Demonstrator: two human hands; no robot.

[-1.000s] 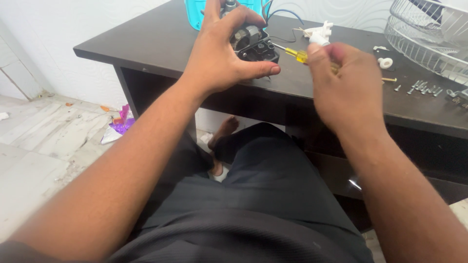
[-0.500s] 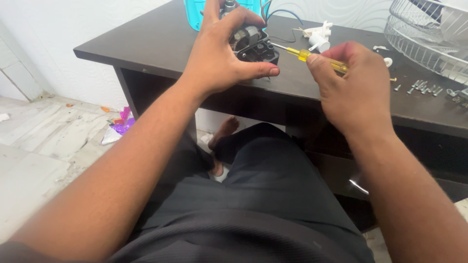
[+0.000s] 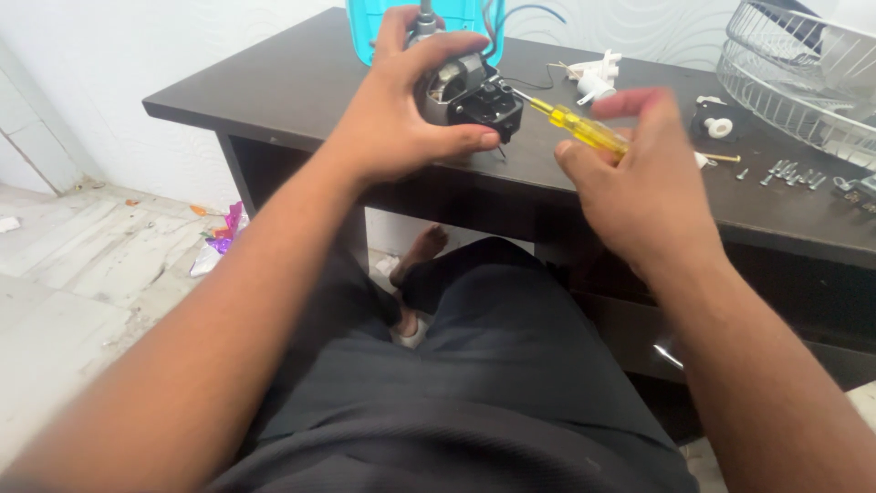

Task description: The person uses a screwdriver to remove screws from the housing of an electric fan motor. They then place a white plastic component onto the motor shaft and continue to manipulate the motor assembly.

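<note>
My left hand (image 3: 401, 119) grips a small black and grey electric motor (image 3: 470, 96) that stands on the dark wooden desk (image 3: 274, 82); its shaft points up between my fingers. My right hand (image 3: 648, 183) holds a screwdriver with a clear yellow handle (image 3: 579, 128), fingers partly spread around the handle. The screwdriver's tip reaches the right side of the motor's black housing.
A blue plastic housing (image 3: 365, 27) stands behind the motor. White plastic parts (image 3: 598, 73), a black-and-white piece (image 3: 716, 123) and several loose screws (image 3: 789, 173) lie on the desk's right half. A wire fan guard (image 3: 803, 73) sits at the far right. My legs are under the desk edge.
My right hand brought the yellow screwdriver from near the white parts to the motor's right side. My left hand kept its hold on the motor.
</note>
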